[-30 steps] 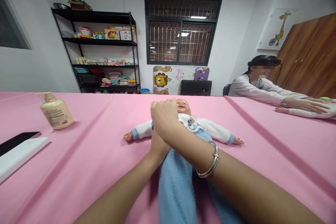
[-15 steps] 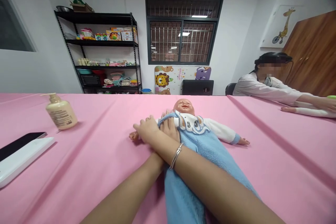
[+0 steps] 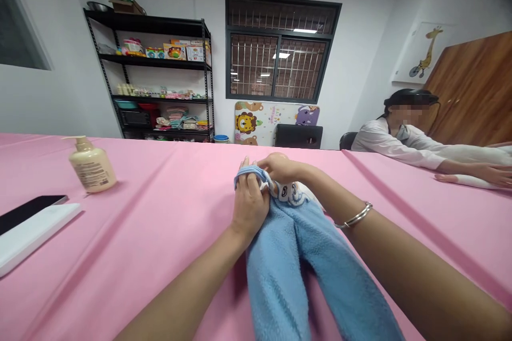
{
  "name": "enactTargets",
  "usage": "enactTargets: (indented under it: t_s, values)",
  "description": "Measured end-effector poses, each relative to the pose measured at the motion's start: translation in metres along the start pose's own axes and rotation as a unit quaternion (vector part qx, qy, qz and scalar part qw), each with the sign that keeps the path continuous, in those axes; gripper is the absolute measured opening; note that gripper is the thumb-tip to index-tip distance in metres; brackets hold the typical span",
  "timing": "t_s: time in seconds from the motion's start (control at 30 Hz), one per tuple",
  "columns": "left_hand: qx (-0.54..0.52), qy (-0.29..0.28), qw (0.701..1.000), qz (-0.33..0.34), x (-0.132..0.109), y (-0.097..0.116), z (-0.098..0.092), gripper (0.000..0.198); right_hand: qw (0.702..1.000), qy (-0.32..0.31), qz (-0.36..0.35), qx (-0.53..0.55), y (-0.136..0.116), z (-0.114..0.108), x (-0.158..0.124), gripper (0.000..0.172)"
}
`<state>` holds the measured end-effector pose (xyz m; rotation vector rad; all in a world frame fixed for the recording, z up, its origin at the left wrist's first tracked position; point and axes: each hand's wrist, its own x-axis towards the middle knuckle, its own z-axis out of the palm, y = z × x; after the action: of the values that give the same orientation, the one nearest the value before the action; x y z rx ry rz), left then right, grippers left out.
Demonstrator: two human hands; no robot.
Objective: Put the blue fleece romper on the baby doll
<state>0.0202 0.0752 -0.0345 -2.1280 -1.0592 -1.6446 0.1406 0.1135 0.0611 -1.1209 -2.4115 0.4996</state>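
Note:
A baby doll lies on its back in light blue fleece overalls [image 3: 276,261], with a white face-patterned bib front [image 3: 290,192]. My left hand [image 3: 251,202] is at the doll's shoulder on the left side, fingers bent inside the blue-edged shoulder strap [image 3: 250,170], which stretches over them. Beside it my right hand [image 3: 282,168], with a silver bangle on the wrist, is closed at the top of the bib. What its fingertips grip is hidden. The doll's head is mostly covered by my right hand, and its arms are out of sight behind my hands and forearm.
On the pink-covered table [image 3: 168,213], a pump bottle [image 3: 93,168], a dark phone [image 3: 30,213] and a white slab-like device [image 3: 40,234] are at the left. At the right, another person [image 3: 396,133] reaches across the table. A shelf rack [image 3: 156,61] stands behind.
My right hand has uncrossed from over my left wrist and moved right to the bib top, in front of the doll's head. My left hand has lifted the strap outward.

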Motion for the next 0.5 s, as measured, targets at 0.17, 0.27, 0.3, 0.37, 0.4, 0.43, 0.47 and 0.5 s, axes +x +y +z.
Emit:
enactTargets:
  t_s: [0.17, 0.27, 0.3, 0.37, 0.4, 0.43, 0.47, 0.5]
  values:
    - [-0.051, -0.031, 0.993, -0.100, 0.011, -0.001, -0.010, 0.027, 0.993, -0.014, 0.089, 0.070, -0.012, -0.009, -0.012, 0.024]
    - [-0.066, -0.079, 0.981, -0.167, 0.017, -0.002, -0.014, 0.012, 0.976, 0.022, 0.116, 0.182, -0.002, -0.006, -0.013, 0.035]
    - [-0.073, -0.100, 0.974, -0.189, 0.018, -0.002, -0.015, 0.011, 0.964, 0.033, 0.120, 0.234, 0.002, -0.004, -0.012, 0.036]
    - [-0.093, -0.145, 0.959, -0.225, 0.018, -0.002, -0.013, 0.010, 0.934, 0.048, 0.123, 0.332, 0.007, 0.000, -0.011, 0.033]
    - [-0.103, -0.166, 0.952, -0.234, 0.018, -0.001, -0.012, 0.008, 0.921, 0.043, 0.127, 0.366, 0.008, 0.001, -0.010, 0.032]
    - [-0.117, -0.182, 0.948, -0.235, 0.017, -0.001, -0.011, 0.009, 0.912, 0.027, 0.135, 0.387, 0.007, 0.001, -0.009, 0.030]
    - [-0.135, -0.190, 0.946, -0.227, 0.016, 0.000, -0.010, 0.011, 0.905, 0.002, 0.147, 0.398, 0.004, 0.001, -0.009, 0.029]
    - [-0.155, -0.190, 0.946, -0.213, 0.016, 0.000, -0.009, 0.014, 0.902, -0.026, 0.159, 0.401, 0.001, 0.000, -0.008, 0.028]
